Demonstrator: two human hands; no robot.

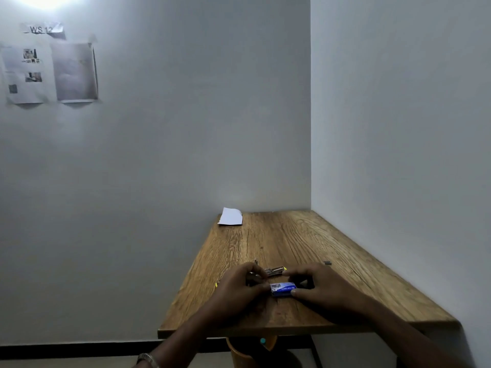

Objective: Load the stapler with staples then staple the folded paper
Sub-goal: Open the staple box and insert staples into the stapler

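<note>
A small blue staple box (pixel 282 289) lies on the wooden table (pixel 305 240), near its front edge. My left hand (pixel 239 290) pinches the box's left end and my right hand (pixel 318 288) pinches its right end. Just behind the box and between my hands, a metal stapler (pixel 273 270) rests on the table, partly hidden by my left fingers. A folded white paper (pixel 230 217) sits at the far left corner of the table, against the wall.
A small dark strip, perhaps staples (pixel 327 263), lies on the table right of my hands. Walls close the table at the back and on the right. An orange chair (pixel 249 351) stands under the front edge. Printed sheets (pixel 50 73) hang on the left wall.
</note>
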